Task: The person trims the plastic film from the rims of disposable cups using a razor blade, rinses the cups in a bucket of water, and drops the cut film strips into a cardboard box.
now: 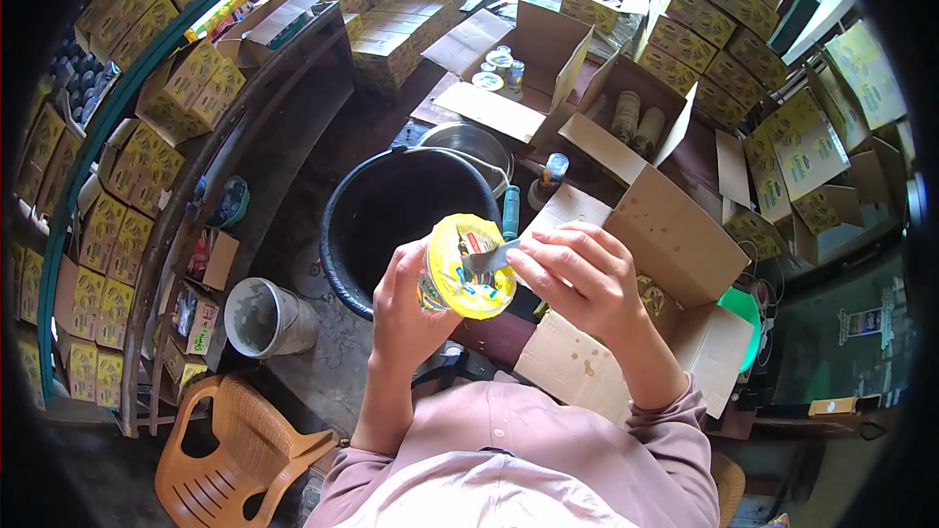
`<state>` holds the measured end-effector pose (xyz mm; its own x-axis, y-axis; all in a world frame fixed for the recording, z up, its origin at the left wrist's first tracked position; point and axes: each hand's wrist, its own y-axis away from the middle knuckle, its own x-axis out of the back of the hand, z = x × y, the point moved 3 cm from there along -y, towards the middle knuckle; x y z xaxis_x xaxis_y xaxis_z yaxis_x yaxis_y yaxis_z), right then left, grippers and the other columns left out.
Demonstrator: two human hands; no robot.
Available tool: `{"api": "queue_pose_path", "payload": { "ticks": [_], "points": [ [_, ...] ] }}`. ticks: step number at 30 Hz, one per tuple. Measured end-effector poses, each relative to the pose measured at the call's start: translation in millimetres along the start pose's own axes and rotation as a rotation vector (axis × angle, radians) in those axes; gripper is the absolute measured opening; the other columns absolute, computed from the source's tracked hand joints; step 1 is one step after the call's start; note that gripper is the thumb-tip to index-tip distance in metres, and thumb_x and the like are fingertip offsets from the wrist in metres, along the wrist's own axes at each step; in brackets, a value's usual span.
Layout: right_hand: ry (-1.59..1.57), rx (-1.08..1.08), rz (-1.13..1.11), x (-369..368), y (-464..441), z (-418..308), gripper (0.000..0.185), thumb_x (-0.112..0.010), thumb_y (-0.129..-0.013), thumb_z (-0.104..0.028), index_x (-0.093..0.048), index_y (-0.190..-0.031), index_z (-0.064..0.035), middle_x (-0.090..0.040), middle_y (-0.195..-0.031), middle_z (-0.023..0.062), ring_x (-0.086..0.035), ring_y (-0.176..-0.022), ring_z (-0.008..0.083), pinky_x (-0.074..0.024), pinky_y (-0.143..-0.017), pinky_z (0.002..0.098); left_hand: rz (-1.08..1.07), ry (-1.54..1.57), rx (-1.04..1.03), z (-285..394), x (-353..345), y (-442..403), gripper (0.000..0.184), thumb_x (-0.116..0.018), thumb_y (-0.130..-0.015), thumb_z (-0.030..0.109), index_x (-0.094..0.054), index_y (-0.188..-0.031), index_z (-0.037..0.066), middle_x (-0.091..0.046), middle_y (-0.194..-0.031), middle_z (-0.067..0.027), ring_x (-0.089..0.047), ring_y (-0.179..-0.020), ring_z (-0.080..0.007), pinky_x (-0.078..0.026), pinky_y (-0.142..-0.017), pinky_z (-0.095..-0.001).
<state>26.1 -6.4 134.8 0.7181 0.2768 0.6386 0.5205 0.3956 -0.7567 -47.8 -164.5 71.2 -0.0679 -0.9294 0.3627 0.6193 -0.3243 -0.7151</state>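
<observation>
My left hand (pixel 399 305) is wrapped around the side of a plastic cup (pixel 471 293) with a yellow printed lid, tilted so its top faces me. In my right hand (pixel 582 274), thumb and fingers pinch a flat grey metal blade (pixel 489 259), its end lying against the lid. The rest of that blade is hidden by my fingers. Just behind the cup stands a dark green handle (pixel 511 213); I cannot tell whether it belongs to the blade. Below and beyond my hands is a large black bucket (pixel 337 235).
An open cardboard box (pixel 675 225) lies by my right forearm. Further off, another open box (pixel 553 54) holds several lidded cups (pixel 499 59). A metal pot (pixel 469 142) stands behind the bucket. At left are a grey pail (pixel 269 318), a brown chair (pixel 240 450) and shelves of yellow cartons (pixel 127 161).
</observation>
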Motion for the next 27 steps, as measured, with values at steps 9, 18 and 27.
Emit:
{"api": "queue_pose_path", "payload": {
  "ticks": [9,18,27],
  "points": [
    [0.043,0.027,-0.021,11.9,0.5,-1.0,0.014,-0.064,-0.067,-0.008,-0.064,-0.081,-0.0057,-0.06,-0.077,0.0023,-0.061,-0.076,0.0137,-0.0495,-0.069,0.0264,-0.017,-0.05,-0.082,9.2,-2.8,-6.3,0.063,-0.078,-0.056,0.011,-0.046,-0.109,0.006,-0.057,-0.096,-0.0132,-0.061,-0.081,-0.0271,-0.051,-0.067,-0.0338],
    [-0.011,0.065,0.018,10.4,2.9,4.2,0.018,-0.064,-0.07,-0.009,-0.064,-0.088,-0.0043,-0.063,-0.077,0.0038,-0.063,-0.074,0.0142,-0.0513,-0.068,0.0264,-0.027,0.01,-0.042,17.3,-7.7,-12.6,0.059,-0.078,-0.058,0.014,-0.045,-0.106,0.004,-0.057,-0.092,-0.0147,-0.061,-0.078,-0.0274,-0.051,-0.065,-0.0328],
    [-0.081,0.025,0.122,0.1,8.3,14.3,0.032,-0.062,-0.074,-0.006,-0.057,-0.104,0.0027,-0.065,-0.081,0.0077,-0.064,-0.073,0.0152,-0.0522,-0.067,0.027,-0.082,0.075,0.016,13.3,-15.8,-15.4,0.057,-0.078,-0.06,0.015,-0.045,-0.104,0.002,-0.057,-0.091,-0.0147,-0.061,-0.078,-0.0275,-0.05,-0.065,-0.0313]
  ]
}}
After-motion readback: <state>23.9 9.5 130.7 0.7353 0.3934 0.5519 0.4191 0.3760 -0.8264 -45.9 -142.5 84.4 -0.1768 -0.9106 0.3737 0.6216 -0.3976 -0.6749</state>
